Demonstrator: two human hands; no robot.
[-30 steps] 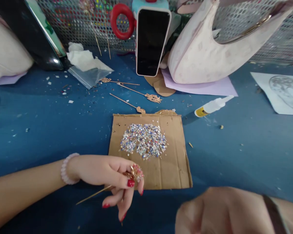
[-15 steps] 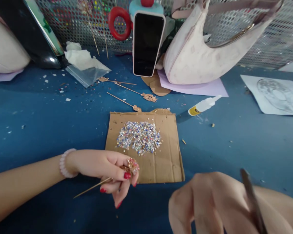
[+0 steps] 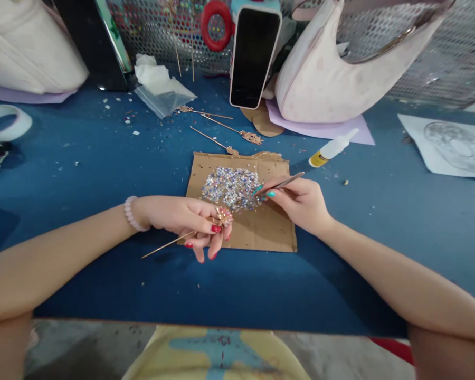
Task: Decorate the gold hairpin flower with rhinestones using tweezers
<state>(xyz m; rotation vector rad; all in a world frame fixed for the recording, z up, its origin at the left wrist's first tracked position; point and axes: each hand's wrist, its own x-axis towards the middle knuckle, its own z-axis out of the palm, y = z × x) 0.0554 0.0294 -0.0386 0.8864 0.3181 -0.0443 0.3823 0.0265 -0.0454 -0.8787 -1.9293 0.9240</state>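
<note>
The right hand (image 3: 303, 205) has moved up, gripping tweezers (image 3: 290, 180) at the gem pile's (image 3: 231, 184) right edge. The left hand (image 3: 174, 215) pinches a jeweled hairpin (image 3: 224, 215) just below.

The left hand (image 3: 186, 220) holds a hairpin (image 3: 223, 216) by its head, which has pink stones, and the thin stick points down to the left. The right hand (image 3: 298, 205) holds tweezers (image 3: 287, 181), and their tip is at the right edge of the stones (image 3: 233, 186). These stones lie in one pile on the cardboard (image 3: 257, 232), which is on the blue table (image 3: 103, 285). Behind the cardboard lie three other pins (image 3: 250, 137). A glue bottle (image 3: 328, 150) lies to the right of them, near the purple paper (image 3: 360, 132) under a white bag (image 3: 332, 79). A phone (image 3: 255, 58) stands upright beside this bag. At the far right there is a paper (image 3: 455, 145) with a round drawing.
</note>
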